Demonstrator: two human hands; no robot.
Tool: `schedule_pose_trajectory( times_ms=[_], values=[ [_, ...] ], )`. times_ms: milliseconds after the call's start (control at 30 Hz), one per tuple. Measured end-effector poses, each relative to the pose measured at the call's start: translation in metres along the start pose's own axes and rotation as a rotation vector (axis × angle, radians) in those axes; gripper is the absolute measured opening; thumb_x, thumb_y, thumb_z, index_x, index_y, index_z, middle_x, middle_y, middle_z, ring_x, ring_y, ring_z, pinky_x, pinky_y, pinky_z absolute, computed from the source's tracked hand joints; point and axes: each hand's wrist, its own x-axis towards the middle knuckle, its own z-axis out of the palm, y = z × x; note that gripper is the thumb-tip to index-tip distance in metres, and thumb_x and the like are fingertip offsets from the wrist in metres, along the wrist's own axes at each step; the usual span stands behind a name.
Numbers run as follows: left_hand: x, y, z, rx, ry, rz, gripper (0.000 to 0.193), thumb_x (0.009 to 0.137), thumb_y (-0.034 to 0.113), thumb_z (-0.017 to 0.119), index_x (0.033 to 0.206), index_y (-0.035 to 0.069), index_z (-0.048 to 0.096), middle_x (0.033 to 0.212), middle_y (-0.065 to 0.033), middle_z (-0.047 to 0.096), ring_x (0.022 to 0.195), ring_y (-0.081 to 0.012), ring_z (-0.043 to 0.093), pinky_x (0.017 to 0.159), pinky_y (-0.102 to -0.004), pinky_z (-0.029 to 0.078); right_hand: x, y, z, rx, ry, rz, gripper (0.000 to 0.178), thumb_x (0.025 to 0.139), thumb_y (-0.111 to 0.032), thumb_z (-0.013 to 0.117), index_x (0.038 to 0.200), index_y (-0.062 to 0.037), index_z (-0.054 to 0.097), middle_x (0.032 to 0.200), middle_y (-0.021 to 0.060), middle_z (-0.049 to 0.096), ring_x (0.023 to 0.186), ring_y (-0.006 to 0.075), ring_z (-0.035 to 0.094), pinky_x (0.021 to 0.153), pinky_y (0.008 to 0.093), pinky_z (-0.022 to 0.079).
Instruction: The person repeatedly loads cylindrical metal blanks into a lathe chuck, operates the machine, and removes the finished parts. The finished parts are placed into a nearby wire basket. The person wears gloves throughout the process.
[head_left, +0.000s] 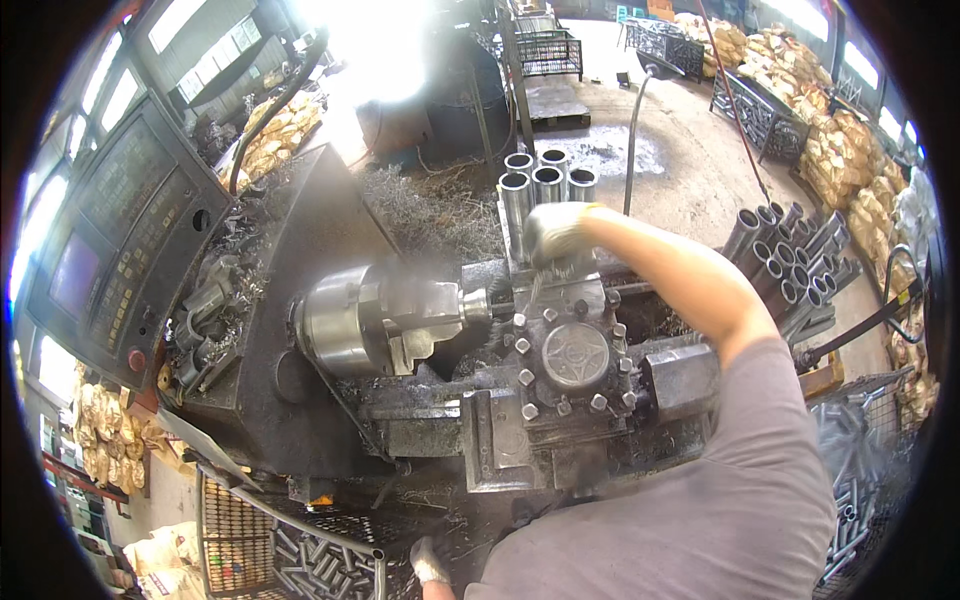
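My right hand [556,232], in a pale work glove, reaches across the lathe's tool post [575,355]. Its fingers curl downward beside several upright metal tubes [515,205]; thin, blurred strands show just below it, and what it grips is hidden. The lathe chuck [345,320] stands left of the tool post, with a short bright metal piece [475,305] at its jaws' right end. Low in the view, my left hand [428,562], also gloved, hangs near a tube [379,572] at the edge of a wire basket. Its fingers are too small and blurred to read.
A control panel [110,250] with a red button stands at left. Metal shavings [430,215] heap behind the chuck. Stacked tubes [785,255] lie to the right, and a mesh bin of cut tubes [850,480] sits below them. A wire basket [235,525] holds short tubes.
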Motion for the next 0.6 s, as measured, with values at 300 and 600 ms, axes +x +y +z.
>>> schedule_pose_trajectory(
  times_ms=[300,600],
  values=[
    [0.029,0.121,0.110,0.604,-0.223,0.608,0.036,0.098,0.025,0.065,0.122,-0.001,0.070,0.110,-0.0155,0.075,0.100,-0.0268,0.068,0.094,-0.0418,0.053,0.062,-0.060,-0.039,-0.080,0.774,-0.133,0.028,0.083,-0.023,0.077,0.100,-0.0008,0.080,0.100,0.0213,0.079,0.091,0.0324,0.078,0.081,0.0409,0.063],
    [-0.066,0.300,0.260,0.771,-0.015,1.794,0.084,0.083,0.022,0.082,0.152,-0.008,0.045,0.151,-0.0306,0.054,0.145,-0.0495,0.046,0.126,-0.0678,0.026,0.101,-0.040,0.088,0.040,-0.253,-0.050,0.042,0.073,-0.034,0.091,0.102,-0.0048,0.081,0.095,0.0118,0.081,0.085,0.0240,0.078,0.074,0.0354,0.063]
  ],
)
